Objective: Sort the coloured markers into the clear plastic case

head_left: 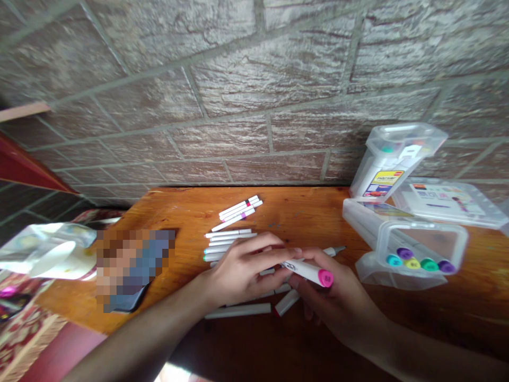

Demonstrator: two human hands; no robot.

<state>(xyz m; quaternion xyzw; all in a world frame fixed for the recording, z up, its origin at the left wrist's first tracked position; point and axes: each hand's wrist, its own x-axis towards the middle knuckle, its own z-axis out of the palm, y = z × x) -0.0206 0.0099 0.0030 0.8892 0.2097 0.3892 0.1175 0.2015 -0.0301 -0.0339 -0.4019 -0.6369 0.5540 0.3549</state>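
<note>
A white marker with a pink end marked 88 [308, 272] is held between both hands above the wooden table [186, 212]. My left hand [252, 265] has its fingers closed round the marker's far part. From the right, my right hand [332, 292] grips the same marker with thumb and fingers. Several white markers [228, 237] lie in a row left of and beneath my left hand. Another marker with a grey tip [334, 251] lies behind my right hand, and one with a red end [287, 302] is below the hands.
A small group of markers [238, 211] lies farther back. On the right are an upright clear marker case [377, 170], an open case lying down with markers [421, 249] and a flat clear box [453, 201]. A phone [133, 300] and a white cup [67, 261] are left.
</note>
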